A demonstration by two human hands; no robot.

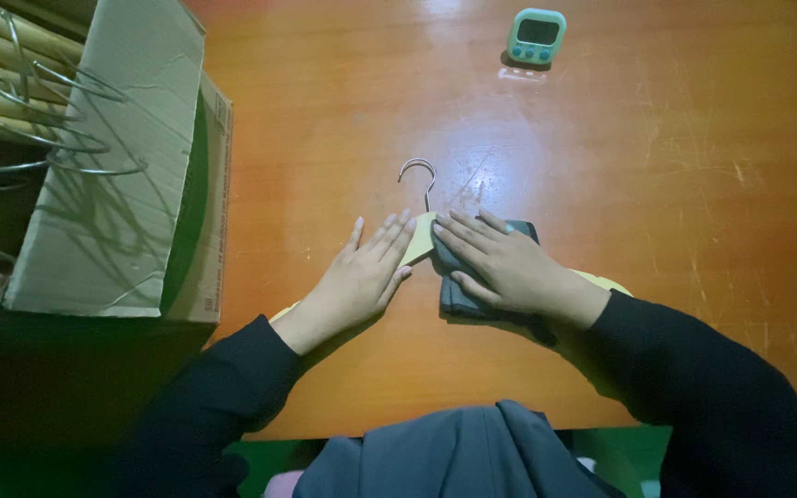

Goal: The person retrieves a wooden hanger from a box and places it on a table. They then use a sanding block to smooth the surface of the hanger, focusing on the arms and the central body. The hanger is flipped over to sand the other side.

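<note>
A wooden hanger with a metal hook lies flat on the orange table, hook pointing away from me. My left hand rests flat on the hanger's left arm, fingers spread. Over the hanger's right arm my right hand presses a folded dark grey cloth. Most of the hanger's arms are hidden under my hands and sleeves.
A cardboard box at the left edge holds several more wooden hangers with metal hooks. A small teal digital timer stands at the table's far side. The table's near edge runs just in front of my body.
</note>
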